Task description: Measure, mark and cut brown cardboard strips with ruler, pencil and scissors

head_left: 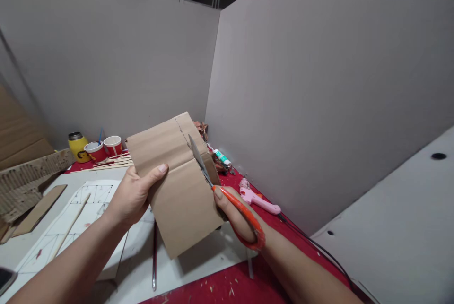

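Observation:
A creased piece of brown cardboard [180, 200] is held up, tilted, above the work surface. My left hand [138, 193] grips its left edge, thumb on the front face and fingers hidden behind. Orange-handled scissors [248, 219] are in my right hand [237, 214], with the thumb through one loop. Their blade [199, 158] lies along the right part of the cardboard, on a dotted pencil line that runs down from the top edge. A strip at the right is partly cut and bends back. The lower blade is hidden behind the cardboard.
A pink glue gun [260, 200] with a black cord lies on the red cloth [213, 287] at right. Behind are a glue tube [222, 158], red cups [112, 145], a yellow bottle [78, 147] and thin sticks. Drawn paper [88, 214] and a pencil [154, 261] lie below. Walls enclose the table.

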### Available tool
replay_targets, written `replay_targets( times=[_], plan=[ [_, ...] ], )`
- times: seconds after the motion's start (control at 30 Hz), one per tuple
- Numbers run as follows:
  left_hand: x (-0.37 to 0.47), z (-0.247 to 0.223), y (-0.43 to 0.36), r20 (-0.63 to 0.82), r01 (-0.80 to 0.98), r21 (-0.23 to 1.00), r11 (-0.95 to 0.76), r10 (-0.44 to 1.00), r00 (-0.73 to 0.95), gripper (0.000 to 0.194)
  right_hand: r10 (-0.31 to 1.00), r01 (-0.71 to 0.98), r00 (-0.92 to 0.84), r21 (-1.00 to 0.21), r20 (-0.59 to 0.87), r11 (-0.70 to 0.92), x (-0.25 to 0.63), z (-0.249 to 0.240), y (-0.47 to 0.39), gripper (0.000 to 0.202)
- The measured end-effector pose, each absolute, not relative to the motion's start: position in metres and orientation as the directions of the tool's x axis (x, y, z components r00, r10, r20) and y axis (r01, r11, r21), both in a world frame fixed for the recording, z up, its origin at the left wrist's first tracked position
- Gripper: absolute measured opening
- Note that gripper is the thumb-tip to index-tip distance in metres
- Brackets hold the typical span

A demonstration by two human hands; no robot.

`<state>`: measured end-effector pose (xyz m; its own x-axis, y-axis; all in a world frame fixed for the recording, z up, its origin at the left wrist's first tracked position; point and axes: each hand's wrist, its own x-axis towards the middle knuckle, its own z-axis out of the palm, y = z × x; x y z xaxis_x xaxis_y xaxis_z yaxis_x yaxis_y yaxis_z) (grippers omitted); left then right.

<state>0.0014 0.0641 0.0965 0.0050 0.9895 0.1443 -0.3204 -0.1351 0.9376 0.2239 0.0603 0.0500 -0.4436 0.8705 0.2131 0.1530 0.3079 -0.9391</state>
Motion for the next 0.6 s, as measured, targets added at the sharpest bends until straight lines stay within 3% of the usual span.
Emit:
replay_targets(
  times=[0.2,0.6],
  plan=[
    [0.001,0.098,0.062,0.136,-0.322,0.939,-0.125,0.991,0.011,0.064,0.884,0.056,-0.430,-0.971,0.186,0.231,0.221,0.052,0.056,0.061],
    [0.001,0.101,0.061,0.146,-0.324,0.937,-0.134,0.989,0.012,0.065,0.915,0.079,-0.384,-0.983,0.121,0.164,0.216,0.060,0.048,0.068]
  ],
)
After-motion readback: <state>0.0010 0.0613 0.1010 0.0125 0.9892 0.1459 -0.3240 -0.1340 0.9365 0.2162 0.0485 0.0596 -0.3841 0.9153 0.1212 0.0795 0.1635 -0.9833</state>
